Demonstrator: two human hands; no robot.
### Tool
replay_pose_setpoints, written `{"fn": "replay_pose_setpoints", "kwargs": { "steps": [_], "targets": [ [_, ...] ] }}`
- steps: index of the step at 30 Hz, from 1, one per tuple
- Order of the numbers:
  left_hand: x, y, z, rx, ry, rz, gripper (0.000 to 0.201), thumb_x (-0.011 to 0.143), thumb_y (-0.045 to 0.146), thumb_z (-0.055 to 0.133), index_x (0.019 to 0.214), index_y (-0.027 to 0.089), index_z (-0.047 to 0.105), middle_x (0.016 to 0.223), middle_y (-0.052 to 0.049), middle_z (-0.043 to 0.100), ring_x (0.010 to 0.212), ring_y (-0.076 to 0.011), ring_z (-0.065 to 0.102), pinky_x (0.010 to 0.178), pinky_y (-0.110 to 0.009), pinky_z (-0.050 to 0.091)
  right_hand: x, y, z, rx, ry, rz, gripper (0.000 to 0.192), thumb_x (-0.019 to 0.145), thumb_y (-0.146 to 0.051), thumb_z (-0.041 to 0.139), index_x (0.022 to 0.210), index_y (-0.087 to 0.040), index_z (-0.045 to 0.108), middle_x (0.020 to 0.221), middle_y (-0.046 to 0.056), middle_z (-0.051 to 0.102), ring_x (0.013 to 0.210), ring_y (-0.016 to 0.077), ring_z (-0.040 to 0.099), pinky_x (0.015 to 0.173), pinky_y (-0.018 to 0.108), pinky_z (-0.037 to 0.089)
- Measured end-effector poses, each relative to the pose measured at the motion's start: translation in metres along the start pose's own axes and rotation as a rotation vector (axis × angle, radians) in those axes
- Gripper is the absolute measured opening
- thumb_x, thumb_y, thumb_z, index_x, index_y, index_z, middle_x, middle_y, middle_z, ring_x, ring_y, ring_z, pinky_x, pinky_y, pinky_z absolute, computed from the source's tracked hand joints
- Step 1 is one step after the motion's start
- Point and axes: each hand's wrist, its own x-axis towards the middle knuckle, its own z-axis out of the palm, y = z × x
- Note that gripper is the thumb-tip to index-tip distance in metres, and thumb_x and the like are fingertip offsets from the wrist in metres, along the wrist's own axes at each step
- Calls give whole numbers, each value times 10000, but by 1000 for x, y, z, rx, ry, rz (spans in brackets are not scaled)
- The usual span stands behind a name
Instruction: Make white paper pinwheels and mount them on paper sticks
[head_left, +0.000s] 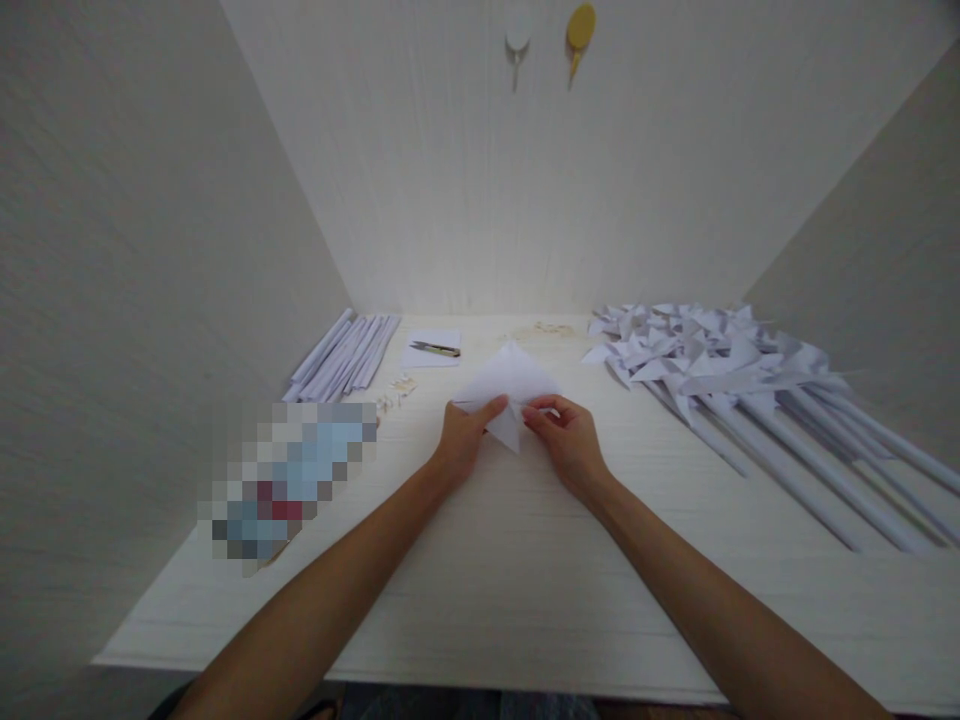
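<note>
The left hand [463,432], thumb on top, grips a white paper square [514,374]; the right hand [564,432] pinches its near side.

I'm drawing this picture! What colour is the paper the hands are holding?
The paper is white, seen best in the head view.

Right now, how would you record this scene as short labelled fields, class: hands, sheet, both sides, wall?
left hand: thumb on top of the sheet
right hand: at the sheet's right side
sheet state: white, partly folded
left side: rolls; cutter on paper
right side: piled pinwheels
wall: white disc, yellow disc
</note>
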Motion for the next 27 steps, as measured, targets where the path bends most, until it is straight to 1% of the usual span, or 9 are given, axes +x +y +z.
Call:
{"fn": "replay_pose_setpoints", "kwargs": {
  "steps": [2,6,13,16,19,22,25,27],
  "targets": [
    [-2,-1,1,-3,-9,-16,235,504,213,735,703,115,656,693,-29,674,597,-120,590,620,-258,472,-1,0,0,13,24,29,205,562,-333,684,643,-166,595,590,-12,578,525,99,489,500,234,376],
    [-3,-2,2,12,-15,-38,250,496,220,737,702,105,656,696,-45,677,614,-137,594,626,-273,475,0,-1,0,-34,96,36,237,555,-360,684,652,-159,606,525,-24,546,460,84,435,434,222,323],
    [-2,-3,2,33,1,-47,250,479,228,747,676,106,653,681,-43,668,600,-137,589,627,-277,470,-2,-2,1,-35,139,14,241,557,-364,683,656,-158,606,582,-2,582,487,94,472,454,230,371],
    [-3,-3,3,19,-13,-58,256,478,207,744,695,108,649,685,-39,666,606,-138,589,637,-283,471,-3,-3,1,-71,164,11,221,573,-354,670,653,-157,612,547,-7,564,467,93,453,442,232,359],
    [-4,3,1,-19,-96,-87,246,480,185,726,697,108,641,690,-42,665,633,-150,595,643,-284,472,-2,-6,-1,-115,207,1,208,578,-343,664,648,-153,615,497,-26,519,429,79,404,413,224,316],
    [-2,13,-6,-49,-255,-167,207,518,204,665,700,109,646,703,-62,665,675,-176,603,616,-276,467,-1,-8,-4,-199,215,-56,186,595,-330,651,645,-155,613,493,-36,488,416,70,367,406,223,295],
    [3,22,-15,-41,-392,-257,237,516,187,602,735,119,660,700,-70,664,651,-174,598,537,-245,442,0,-8,-7,-296,171,-152,138,616,-297,636,626,-163,605,559,-22,508,433,71,381,432,233,335],
    [7,25,-19,-11,-426,-274,255,509,189,600,745,120,663,688,-72,666,613,-167,593,514,-240,428,0,-6,-7,-351,132,-224,106,628,-271,629,616,-170,601,625,-2,532,481,83,428,472,243,377]
  ]
}}
